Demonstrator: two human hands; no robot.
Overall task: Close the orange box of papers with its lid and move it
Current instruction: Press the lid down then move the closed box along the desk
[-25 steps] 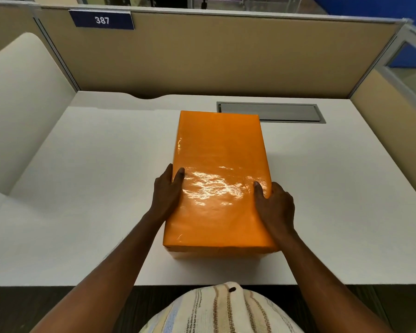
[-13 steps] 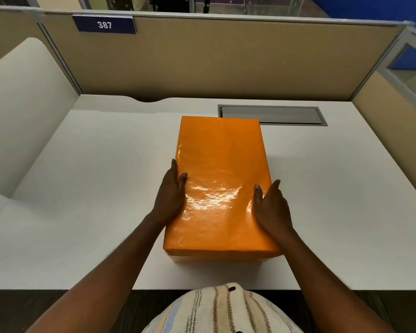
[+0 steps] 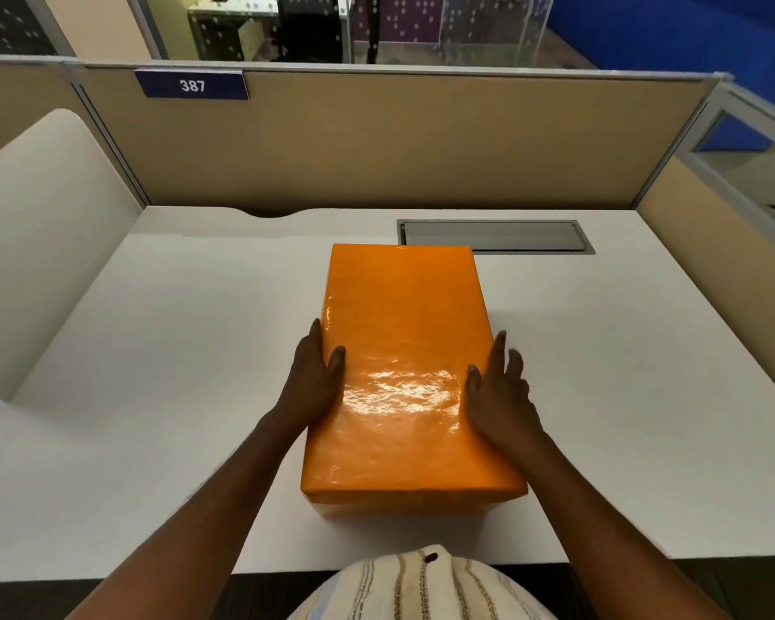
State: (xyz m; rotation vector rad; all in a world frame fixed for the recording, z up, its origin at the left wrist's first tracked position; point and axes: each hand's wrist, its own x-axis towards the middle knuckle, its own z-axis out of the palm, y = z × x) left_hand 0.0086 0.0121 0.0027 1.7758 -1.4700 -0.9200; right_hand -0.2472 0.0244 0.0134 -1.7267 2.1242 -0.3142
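Note:
The orange box [image 3: 406, 351] lies lengthwise on the white desk [image 3: 175, 373] with its glossy orange lid fully on, so the papers are hidden. My left hand [image 3: 314, 378] presses flat against the box's left side, thumb on the lid. My right hand [image 3: 500, 391] rests at the right edge. Its thumb touches the lid, and its fingers are straight, spread and lifted off the side.
A grey cable tray [image 3: 497, 237] is set into the desk just behind the box's far right corner. Beige partition walls [image 3: 421, 140] close the back and right. A white curved divider [image 3: 41, 226] stands at the left. The desk's front edge is near my body.
My right hand's fingers have uncurled from the box's right side and now point forward, spread. My left hand has slid slightly forward along the left side. The box has barely moved.

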